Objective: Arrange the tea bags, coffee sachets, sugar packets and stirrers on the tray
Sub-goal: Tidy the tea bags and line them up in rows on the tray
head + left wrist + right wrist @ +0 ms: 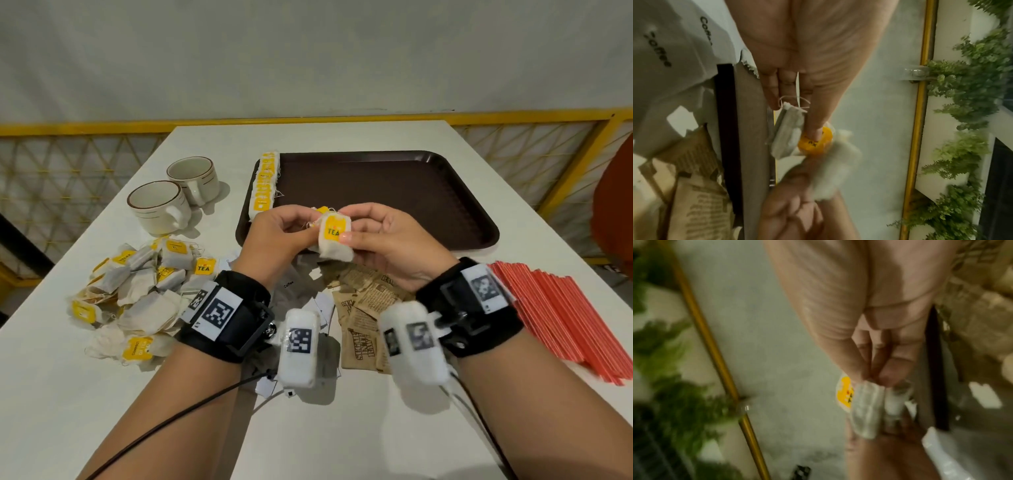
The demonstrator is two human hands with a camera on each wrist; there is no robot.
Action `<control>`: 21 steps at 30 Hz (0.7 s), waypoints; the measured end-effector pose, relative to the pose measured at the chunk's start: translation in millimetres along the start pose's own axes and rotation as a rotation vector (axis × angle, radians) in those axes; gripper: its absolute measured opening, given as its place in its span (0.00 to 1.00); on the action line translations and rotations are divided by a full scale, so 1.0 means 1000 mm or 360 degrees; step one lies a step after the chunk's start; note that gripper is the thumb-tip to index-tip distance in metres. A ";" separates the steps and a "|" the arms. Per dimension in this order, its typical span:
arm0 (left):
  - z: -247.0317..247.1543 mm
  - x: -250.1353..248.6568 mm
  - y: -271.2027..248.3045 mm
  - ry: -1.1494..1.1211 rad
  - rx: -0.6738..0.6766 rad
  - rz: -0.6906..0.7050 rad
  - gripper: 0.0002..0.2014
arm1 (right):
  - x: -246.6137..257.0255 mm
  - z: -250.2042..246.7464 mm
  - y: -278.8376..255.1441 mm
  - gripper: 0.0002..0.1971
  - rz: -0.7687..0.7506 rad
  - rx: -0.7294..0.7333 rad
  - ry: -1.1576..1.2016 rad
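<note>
Both hands, left hand [274, 233] and right hand [387, 240], pinch one tea bag [334, 238] above the tray [445, 192] (near edge); better tuck its string before joining the left-edge row [264, 185].

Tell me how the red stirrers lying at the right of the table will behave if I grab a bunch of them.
The thin red plastic stirrers look straight and narrow, so probably light and slightly springy rather than floppy. They lie loose and side by side on the white table, so a bunch would likely slide apart or fan out unless gripped firmly. Their smooth look suggests they are slippery.
</note>
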State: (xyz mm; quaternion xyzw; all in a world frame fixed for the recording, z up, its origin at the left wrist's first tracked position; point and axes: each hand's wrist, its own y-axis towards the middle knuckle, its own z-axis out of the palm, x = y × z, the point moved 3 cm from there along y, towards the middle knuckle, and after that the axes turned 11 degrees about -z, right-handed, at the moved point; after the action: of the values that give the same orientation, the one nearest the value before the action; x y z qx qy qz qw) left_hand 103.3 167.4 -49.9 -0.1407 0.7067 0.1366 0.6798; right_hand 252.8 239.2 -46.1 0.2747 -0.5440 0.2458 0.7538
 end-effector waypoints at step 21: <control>0.002 0.004 0.002 0.0021 0.0031 -0.0034 0.06 | -0.008 0.003 0.001 0.08 -0.0229 -0.0148 -0.0431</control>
State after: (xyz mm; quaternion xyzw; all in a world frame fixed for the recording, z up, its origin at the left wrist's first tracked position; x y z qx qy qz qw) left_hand 104.4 169.6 -54.4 -0.1424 0.7109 0.1215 0.6779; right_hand 248.0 236.9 -52.7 0.3085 -0.6304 0.1265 0.7010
